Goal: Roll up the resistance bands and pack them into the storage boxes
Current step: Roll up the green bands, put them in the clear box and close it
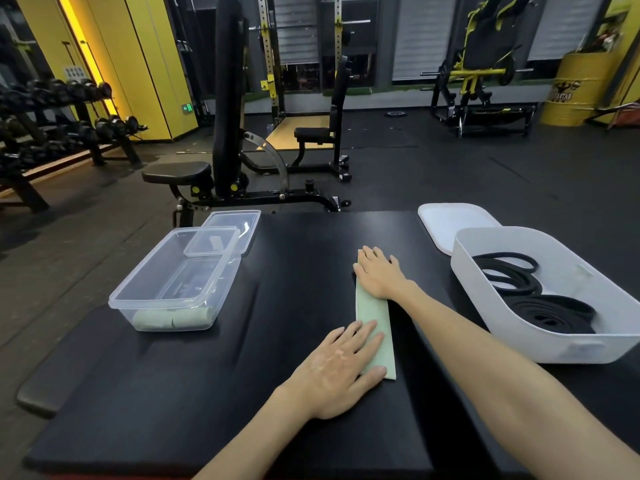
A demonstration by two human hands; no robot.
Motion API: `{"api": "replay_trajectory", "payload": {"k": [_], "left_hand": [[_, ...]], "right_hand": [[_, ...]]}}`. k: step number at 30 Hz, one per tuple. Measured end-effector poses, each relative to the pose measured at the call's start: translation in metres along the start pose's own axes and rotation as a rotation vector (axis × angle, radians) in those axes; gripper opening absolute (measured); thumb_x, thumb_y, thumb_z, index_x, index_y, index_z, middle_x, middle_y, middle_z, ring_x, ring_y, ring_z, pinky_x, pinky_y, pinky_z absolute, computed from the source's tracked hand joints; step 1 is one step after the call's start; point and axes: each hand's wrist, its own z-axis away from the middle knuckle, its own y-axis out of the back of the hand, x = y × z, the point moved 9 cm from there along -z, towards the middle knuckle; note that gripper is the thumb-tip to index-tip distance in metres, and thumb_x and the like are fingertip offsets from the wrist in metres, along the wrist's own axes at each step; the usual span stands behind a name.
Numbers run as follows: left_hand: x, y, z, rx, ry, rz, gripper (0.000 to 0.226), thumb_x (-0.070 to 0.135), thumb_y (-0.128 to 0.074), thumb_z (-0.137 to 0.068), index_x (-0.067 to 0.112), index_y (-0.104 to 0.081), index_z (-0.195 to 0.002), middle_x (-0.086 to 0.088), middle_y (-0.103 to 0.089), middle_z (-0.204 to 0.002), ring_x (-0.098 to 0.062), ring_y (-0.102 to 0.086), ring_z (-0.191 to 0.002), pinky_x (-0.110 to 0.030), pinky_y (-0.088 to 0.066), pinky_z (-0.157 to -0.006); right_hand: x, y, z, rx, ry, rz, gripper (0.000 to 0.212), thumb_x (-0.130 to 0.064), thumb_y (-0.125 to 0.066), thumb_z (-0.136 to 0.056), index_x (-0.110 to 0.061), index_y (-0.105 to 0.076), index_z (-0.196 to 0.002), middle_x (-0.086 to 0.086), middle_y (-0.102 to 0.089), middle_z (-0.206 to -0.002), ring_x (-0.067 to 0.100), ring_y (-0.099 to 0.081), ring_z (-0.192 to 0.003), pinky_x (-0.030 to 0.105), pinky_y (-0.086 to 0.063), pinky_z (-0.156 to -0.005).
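The pale green band (375,323) lies flat at centre frame, long axis running top to bottom; the left hand (341,372) presses its lower end with spread fingers, the right hand (379,275) flat on the upper end, so rolling likely starts below.

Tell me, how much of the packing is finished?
Done: pale green rolled bands lie in the clear plastic box; black bands fill the white tub. In hand: left hand and right hand flatten the unrolled pale green flat band. Left: rolling, packing, lids.
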Motion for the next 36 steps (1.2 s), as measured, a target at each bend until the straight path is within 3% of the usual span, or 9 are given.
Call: {"api": "replay_trajectory", "payload": {"k": [5,12,16,19,22,26,30,36], "left_hand": [[0.002,0.002,0.004,0.059,-0.006,0.019,0.06,0.048,-0.017,-0.101,0.019,-0.016,-0.154,0.003,-0.006,-0.162,-0.012,0.003,-0.148,-0.011,0.015,-0.108],[0.009,0.01,0.006,0.098,-0.025,0.019,0.066,0.05,-0.016,-0.096,0.018,-0.019,-0.153,0.005,-0.015,-0.16,-0.01,-0.007,-0.145,-0.013,0.007,-0.11],[0.006,0.009,0.007,0.106,-0.004,0.015,0.064,0.052,-0.022,-0.098,0.016,-0.026,-0.151,0.003,-0.021,-0.158,-0.012,-0.01,-0.147,-0.021,-0.001,-0.116],[0.0,0.015,0.012,0.217,0.018,0.196,0.059,0.051,-0.035,-0.098,0.017,-0.038,-0.146,0.008,-0.032,-0.154,-0.005,-0.021,-0.143,-0.025,-0.013,-0.12],[-0.012,0.024,0.024,0.387,0.033,0.351,0.031,0.038,-0.054,-0.094,0.024,-0.064,-0.12,0.015,-0.057,-0.126,0.001,-0.048,-0.119,-0.021,-0.037,-0.103],[-0.013,0.026,0.033,0.414,0.015,0.416,0.012,0.037,-0.066,-0.086,0.027,-0.071,-0.091,0.016,-0.057,-0.092,-0.005,-0.057,-0.081,-0.011,-0.042,-0.074],[-0.013,0.023,0.033,0.421,0.018,0.42,0.007,0.03,-0.069,-0.085,0.025,-0.073,-0.088,0.014,-0.06,-0.087,-0.001,-0.056,-0.076,-0.007,-0.039,-0.07],[-0.012,0.023,0.034,0.448,0.036,0.385,0.022,0.04,-0.056,-0.09,0.024,-0.07,-0.087,0.012,-0.06,-0.08,0.0,-0.053,-0.072,-0.009,-0.039,-0.069]], "right_hand": [[-0.007,0.011,0.016,0.154,0.023,-0.101,0.045,-0.028,-0.022,-0.103,-0.006,-0.033,-0.14,0.007,-0.026,-0.153,0.024,-0.018,-0.141,0.049,-0.018,-0.113],[-0.022,0.019,0.081,0.263,0.156,-0.171,0.025,-0.022,-0.029,-0.101,-0.009,-0.05,-0.105,0.003,-0.05,-0.109,0.023,-0.046,-0.104,0.043,-0.039,-0.09],[-0.029,0.018,0.126,0.235,0.219,-0.155,0.022,-0.021,-0.029,-0.1,-0.013,-0.05,-0.102,0.0,-0.051,-0.106,0.021,-0.047,-0.106,0.039,-0.039,-0.088],[-0.028,0.022,0.161,0.254,0.218,-0.238,0.022,-0.025,-0.033,-0.098,-0.014,-0.052,-0.102,-0.003,-0.05,-0.113,0.018,-0.044,-0.11,0.04,-0.041,-0.092],[-0.032,0.028,0.206,0.322,0.262,-0.334,0.026,-0.027,-0.037,-0.096,-0.015,-0.059,-0.098,-0.006,-0.056,-0.106,0.013,-0.05,-0.102,0.033,-0.045,-0.087],[-0.037,0.034,0.238,0.393,0.269,-0.367,0.025,-0.035,-0.05,-0.091,-0.02,-0.069,-0.098,-0.013,-0.063,-0.105,0.007,-0.054,-0.101,0.025,-0.047,-0.088],[-0.037,0.031,0.24,0.358,0.263,-0.385,0.036,-0.052,-0.051,-0.087,-0.027,-0.071,-0.102,-0.019,-0.061,-0.109,0.002,-0.049,-0.103,0.016,-0.041,-0.089],[-0.046,0.036,0.244,0.402,0.326,-0.327,0.025,-0.035,-0.047,-0.094,-0.021,-0.068,-0.091,-0.012,-0.056,-0.093,0.007,-0.05,-0.087,0.018,-0.042,-0.078]]}}
